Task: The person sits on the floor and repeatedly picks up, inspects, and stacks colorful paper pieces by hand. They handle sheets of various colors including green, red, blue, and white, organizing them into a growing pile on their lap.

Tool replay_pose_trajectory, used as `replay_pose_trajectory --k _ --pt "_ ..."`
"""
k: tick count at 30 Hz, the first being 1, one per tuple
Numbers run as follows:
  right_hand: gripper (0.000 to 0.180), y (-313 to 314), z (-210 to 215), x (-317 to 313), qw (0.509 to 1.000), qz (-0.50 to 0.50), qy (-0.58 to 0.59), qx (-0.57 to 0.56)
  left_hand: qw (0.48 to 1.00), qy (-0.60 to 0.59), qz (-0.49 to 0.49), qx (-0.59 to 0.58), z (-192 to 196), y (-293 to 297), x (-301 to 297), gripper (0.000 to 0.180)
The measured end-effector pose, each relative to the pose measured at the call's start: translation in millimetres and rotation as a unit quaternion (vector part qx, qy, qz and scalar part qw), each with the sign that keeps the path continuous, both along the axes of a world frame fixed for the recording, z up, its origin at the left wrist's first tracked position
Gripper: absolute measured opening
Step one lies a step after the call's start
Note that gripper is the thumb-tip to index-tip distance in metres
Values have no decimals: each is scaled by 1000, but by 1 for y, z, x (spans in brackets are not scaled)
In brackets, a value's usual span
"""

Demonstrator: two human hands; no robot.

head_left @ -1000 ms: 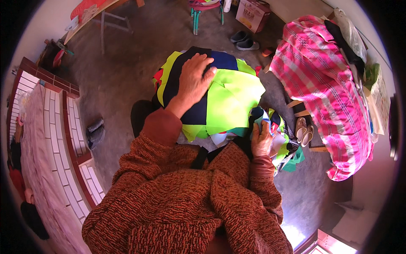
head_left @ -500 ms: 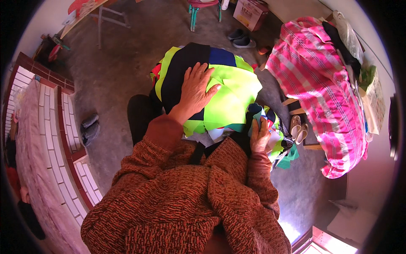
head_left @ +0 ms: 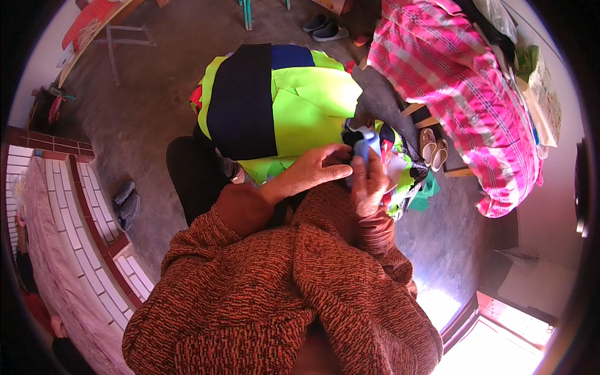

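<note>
In front of me rises a pile of fabric pieces, with bright yellow-green cloth (head_left: 312, 94) and a wide dark navy piece (head_left: 242, 106) on top. My right hand (head_left: 370, 187) is closed on a light blue cloth piece (head_left: 364, 147), which stands up curled from the fingers. Close beside it, my left hand (head_left: 315, 167) reaches across, thumb stretched out and apart from the fingers. Its fingertips are near a dark scrap by the blue cloth; whether they touch is unclear. Mixed scraps (head_left: 400, 169) in several colours lie right of my right hand.
A pink plaid cloth (head_left: 450, 100) covers furniture on the right, with light shoes (head_left: 433, 149) beside its wooden legs. Dark slippers (head_left: 326, 28) lie at the back, and more dark shoes (head_left: 127, 205) at left. A low brick-patterned structure (head_left: 78, 231) runs along the left.
My left hand has left the top of the fabric pile and moved right and nearer, beside my right hand. The blue cloth now stands higher from my right hand. The view has shifted.
</note>
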State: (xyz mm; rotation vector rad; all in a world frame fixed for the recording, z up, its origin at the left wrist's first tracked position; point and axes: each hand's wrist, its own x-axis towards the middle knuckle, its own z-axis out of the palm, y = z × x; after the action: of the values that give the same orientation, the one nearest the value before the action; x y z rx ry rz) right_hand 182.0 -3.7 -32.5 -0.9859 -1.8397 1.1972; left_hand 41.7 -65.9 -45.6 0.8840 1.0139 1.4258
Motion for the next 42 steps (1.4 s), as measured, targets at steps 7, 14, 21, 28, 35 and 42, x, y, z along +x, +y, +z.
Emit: replay_pose_trajectory --k 7,14,21,28,35,42 --pt "35 -26 -18 -8 968 251 -33 5 990 -105 32 -89 3 -8 -7 29" --pt "20 -15 -5 0 964 238 -10 -117 988 -128 82 -36 -19 -6 -12 19" --pt "50 -11 -37 33 906 297 17 -302 980 -85 175 37 6 -11 -16 18" --pt "67 5 -37 30 806 72 364 -461 967 -157 186 79 41 -24 -22 18" --pt "57 21 -53 42 711 52 521 -470 952 -207 199 108 46 -28 -29 20" --pt "39 56 -34 75 767 65 511 -383 944 -219 222 109 59 -27 -47 17"
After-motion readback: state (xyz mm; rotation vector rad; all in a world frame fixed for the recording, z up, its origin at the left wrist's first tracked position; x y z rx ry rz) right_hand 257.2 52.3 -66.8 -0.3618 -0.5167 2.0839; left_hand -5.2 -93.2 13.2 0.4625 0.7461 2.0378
